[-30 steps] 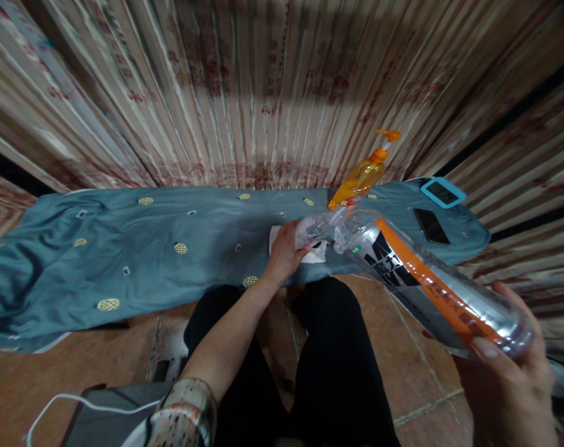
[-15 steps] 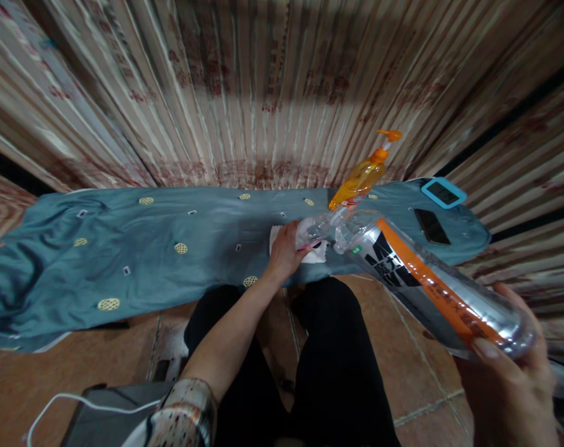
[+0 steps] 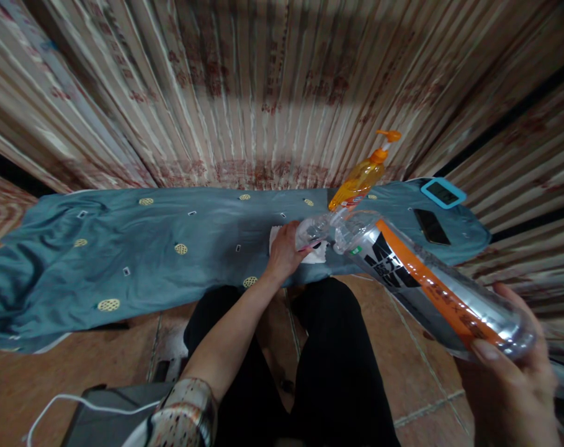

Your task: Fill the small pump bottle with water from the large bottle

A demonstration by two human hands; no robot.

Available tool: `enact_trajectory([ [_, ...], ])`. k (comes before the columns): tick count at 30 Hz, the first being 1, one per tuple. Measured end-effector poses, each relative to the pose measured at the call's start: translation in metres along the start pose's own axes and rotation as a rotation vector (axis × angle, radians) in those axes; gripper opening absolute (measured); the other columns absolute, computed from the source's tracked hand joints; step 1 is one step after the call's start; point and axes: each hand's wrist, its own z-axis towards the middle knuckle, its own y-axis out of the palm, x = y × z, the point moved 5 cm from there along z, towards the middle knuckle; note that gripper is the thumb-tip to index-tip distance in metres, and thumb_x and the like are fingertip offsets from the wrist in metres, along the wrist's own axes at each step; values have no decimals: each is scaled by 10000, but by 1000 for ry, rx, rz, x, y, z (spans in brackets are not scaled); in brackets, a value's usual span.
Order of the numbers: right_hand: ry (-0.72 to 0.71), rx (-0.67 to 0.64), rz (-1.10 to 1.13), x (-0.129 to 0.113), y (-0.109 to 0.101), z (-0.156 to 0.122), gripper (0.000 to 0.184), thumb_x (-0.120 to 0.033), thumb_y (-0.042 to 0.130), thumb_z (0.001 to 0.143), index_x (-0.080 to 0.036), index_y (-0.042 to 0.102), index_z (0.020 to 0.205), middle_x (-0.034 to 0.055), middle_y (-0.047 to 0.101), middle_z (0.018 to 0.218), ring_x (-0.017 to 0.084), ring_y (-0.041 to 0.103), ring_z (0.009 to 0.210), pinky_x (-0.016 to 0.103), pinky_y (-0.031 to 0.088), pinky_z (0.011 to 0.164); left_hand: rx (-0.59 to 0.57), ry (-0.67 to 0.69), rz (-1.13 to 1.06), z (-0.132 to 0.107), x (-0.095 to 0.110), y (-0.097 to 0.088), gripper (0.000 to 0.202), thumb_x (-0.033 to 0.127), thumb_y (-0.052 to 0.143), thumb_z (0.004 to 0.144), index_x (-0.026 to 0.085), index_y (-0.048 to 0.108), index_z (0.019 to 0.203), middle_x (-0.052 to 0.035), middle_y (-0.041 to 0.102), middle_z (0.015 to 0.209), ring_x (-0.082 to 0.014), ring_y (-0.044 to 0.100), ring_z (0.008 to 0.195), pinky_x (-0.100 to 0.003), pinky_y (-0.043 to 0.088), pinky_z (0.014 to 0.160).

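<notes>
"The left hand (image 3: 285, 248): what did it hold?"

"Its fingers were curled around a small clear container (image 3: 311, 230), over a white tissue (image 3: 317, 254) at the middle of the blue-green cloth (image 3: 211, 236); the right hand (image 3: 514, 366), near right, gripped the base end of a large bottle (image 3: 421, 279), tilted neck-down towards the container; whether their mouths touched, I couldn't tell."

"How was that best done?"

"I judged it wanted a steady left hand, openings lined up and a slow tilt; a hard squeeze might have buckled the plastic."

"And the materials?"

"Glossy, round-shouldered clear plastic, with a silver-and-orange label; soft, wrinkled cloth printed with yellow ovals; matte, thin-looking tissue."
</notes>
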Motion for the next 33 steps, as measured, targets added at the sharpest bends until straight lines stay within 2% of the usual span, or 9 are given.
enact_trajectory([
  [4, -13, -5, -18, 0, 0, -1, 821, -413, 800, 624, -298, 503, 1380, 24, 512, 1257, 284, 489, 1156, 330, 540, 841, -5, -9, 23, 1, 1, -1, 628, 259, 782, 687, 171, 446, 1210, -101, 596, 1151, -270, 575, 1119, -402, 492, 927],
  [8, -16, -10, -8, -1, 2, -2, 791, -397, 794, 633, -314, 514, 1368, 2, 517, 1252, 266, 481, 1181, 257, 559, 772, 1, -7, 17, 1, 1, -1, 620, 260, 786, 679, 175, 454, 1195, -95, 595, 1142, -267, 576, 1116, -402, 492, 927],
  [12, -15, -8, 26, -1, 4, 0, 814, -374, 814, 605, -294, 524, 1361, 16, 529, 1233, 269, 495, 1166, 243, 570, 715, 7, -12, -1, 1, 1, 0, 622, 235, 784, 673, 168, 448, 1191, -104, 590, 1160, -273, 566, 1137, -420, 477, 952],
  [17, -1, 12, -5, -1, 1, 0, 807, -395, 813, 592, -324, 537, 1347, -6, 538, 1217, 267, 483, 1182, 250, 565, 756, 7, -11, 0, 1, 3, 0, 640, 227, 780, 673, 155, 439, 1210, -121, 575, 1196, -278, 550, 1159, -430, 457, 984],
  [23, -14, 7, 7, 0, 3, -1, 807, -387, 815, 604, -303, 532, 1355, 26, 532, 1228, 271, 508, 1137, 262, 572, 710, 18, 8, 28, 1, 2, -1, 528, 252, 772, 691, 193, 495, 1136, -78, 601, 1099, -263, 579, 1090, -397, 491, 916],
  [28, -10, -4, 39, -1, 4, 1, 795, -356, 823, 586, -315, 552, 1332, 19, 544, 1199, 249, 514, 1127, 231, 559, 719, 22, 16, 23, 2, 2, -1, 524, 297, 773, 701, 198, 498, 1136, -70, 607, 1081, -257, 588, 1069, -388, 501, 898],
  [33, 18, 0, 19, 0, 3, 0, 818, -392, 811, 588, -329, 528, 1353, 20, 526, 1224, 286, 500, 1134, 273, 574, 676, 28, 6, 17, 2, 1, -1, 543, 290, 778, 699, 188, 495, 1151, -74, 606, 1093, -251, 589, 1069, -387, 497, 913],
])
